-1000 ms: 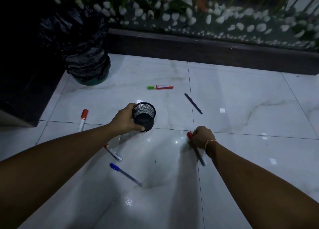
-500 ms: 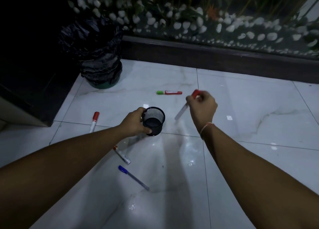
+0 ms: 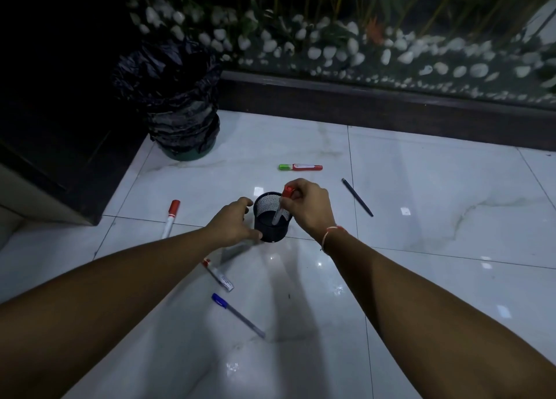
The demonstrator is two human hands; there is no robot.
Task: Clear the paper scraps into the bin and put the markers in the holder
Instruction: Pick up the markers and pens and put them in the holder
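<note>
A black mesh holder [image 3: 272, 233] stands on the white tiled floor. My left hand [image 3: 233, 222] grips its left side. My right hand [image 3: 308, 207] pinches a red-capped marker [image 3: 281, 207] by its cap, upright, with its lower end inside the holder. Loose on the floor lie a red-capped marker [image 3: 171, 218] at the left, a green-and-red marker [image 3: 300, 167] beyond the holder, a dark pen [image 3: 357, 201] at the right, a white marker [image 3: 218, 275] partly under my left forearm, and a blue-capped pen [image 3: 237, 315] nearer me. No paper scraps show.
A bin lined with a black bag [image 3: 177, 103] stands at the back left beside a dark cabinet [image 3: 60, 121]. A dark raised kerb [image 3: 391, 106] with white pebbles and plants behind it runs along the back.
My right hand lifted the red-capped marker off the floor at the right, carried it up and left, and now holds it inside the holder. My left hand stayed on the holder.
</note>
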